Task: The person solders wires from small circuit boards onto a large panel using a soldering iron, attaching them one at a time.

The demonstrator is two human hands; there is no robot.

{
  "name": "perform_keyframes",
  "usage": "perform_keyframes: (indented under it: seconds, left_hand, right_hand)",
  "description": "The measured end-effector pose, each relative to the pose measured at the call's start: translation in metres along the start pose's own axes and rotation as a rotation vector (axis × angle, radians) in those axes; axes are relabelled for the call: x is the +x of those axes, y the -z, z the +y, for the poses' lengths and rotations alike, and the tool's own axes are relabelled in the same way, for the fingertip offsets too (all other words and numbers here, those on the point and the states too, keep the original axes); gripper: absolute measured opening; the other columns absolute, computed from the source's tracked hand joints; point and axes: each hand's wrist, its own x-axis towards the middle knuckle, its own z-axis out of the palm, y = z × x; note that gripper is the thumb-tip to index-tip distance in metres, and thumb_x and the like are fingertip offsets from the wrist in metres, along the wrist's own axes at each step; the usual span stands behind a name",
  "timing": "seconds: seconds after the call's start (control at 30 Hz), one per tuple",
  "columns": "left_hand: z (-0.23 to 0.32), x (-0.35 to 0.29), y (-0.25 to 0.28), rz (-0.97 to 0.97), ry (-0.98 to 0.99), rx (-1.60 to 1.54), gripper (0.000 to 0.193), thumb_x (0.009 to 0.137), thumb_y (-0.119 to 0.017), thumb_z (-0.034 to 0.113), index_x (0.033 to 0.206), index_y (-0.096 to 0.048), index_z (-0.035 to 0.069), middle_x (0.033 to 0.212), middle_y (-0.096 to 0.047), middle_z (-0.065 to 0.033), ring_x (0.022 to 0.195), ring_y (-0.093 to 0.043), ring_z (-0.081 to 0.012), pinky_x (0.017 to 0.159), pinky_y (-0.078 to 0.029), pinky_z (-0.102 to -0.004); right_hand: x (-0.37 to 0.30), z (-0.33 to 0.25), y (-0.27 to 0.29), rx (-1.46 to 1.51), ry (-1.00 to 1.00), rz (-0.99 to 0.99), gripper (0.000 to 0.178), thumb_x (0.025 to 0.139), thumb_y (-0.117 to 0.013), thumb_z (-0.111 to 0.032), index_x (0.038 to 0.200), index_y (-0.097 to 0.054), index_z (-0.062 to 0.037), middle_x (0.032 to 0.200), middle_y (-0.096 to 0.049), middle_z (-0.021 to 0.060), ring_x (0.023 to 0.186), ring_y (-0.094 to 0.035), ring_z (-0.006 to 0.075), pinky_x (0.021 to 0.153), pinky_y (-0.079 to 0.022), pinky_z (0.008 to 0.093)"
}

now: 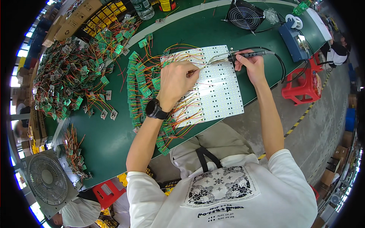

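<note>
A white panel (224,99) dotted with rows of small pads lies on the green table in front of me, with red and yellow wires fixed along its left part. My right hand (249,65) is closed around a soldering iron (251,54) with a thin curved metal feed tube. Its tip points left over the panel's upper part. Close to that tip, my left hand (178,78) pinches what looks like a thin wire, whose far end is too small to make out. Green circuit boards (142,85) stand in rows left of the panel, wires running toward it, partly hidden by my left hand.
A large heap of wired circuit boards (61,81) covers the table's left side. A black fan (245,17) and a blue soldering station (294,40) with a solder spool stand at the back right. Red stools (302,85) and a grey fan (47,176) flank the table.
</note>
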Motion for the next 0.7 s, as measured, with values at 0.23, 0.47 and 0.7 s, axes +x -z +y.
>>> perform_keyframes:
  seconds: [0.23,0.47,0.7]
  left_hand:
    - [0.0004,0.0002,0.0006,0.003,0.003,0.006,0.012,0.077,-0.071,0.015,0.080,-0.073,0.004,0.072,-0.068,-0.0092,0.059,-0.064,-0.0236,0.057,-0.049,-0.0325]
    - [-0.0018,-0.0001,-0.0005,0.020,0.004,0.013,0.012,0.077,-0.071,0.015,0.078,-0.072,0.003,0.072,-0.067,-0.0098,0.059,-0.064,-0.0246,0.057,-0.048,-0.0332]
    - [-0.0021,-0.0004,0.0001,0.011,-0.004,0.005,0.012,0.077,-0.070,0.014,0.078,-0.072,0.003,0.071,-0.067,-0.0101,0.059,-0.063,-0.0252,0.057,-0.048,-0.0337]
  right_hand:
    - [0.0005,-0.0003,0.0000,-0.017,0.011,-0.022,0.021,0.085,-0.070,-0.006,0.099,-0.063,0.0076,0.074,-0.065,0.0125,0.058,-0.063,0.0188,0.053,-0.049,0.0272]
    - [0.0001,0.0003,-0.0002,-0.032,0.007,-0.022,0.020,0.086,-0.069,-0.006,0.099,-0.063,0.0073,0.075,-0.065,0.0121,0.058,-0.063,0.0187,0.053,-0.048,0.0270]
    - [0.0001,0.0006,-0.0005,-0.028,0.017,-0.033,0.020,0.086,-0.070,-0.007,0.098,-0.063,0.0068,0.074,-0.065,0.0117,0.059,-0.063,0.0185,0.053,-0.048,0.0268]
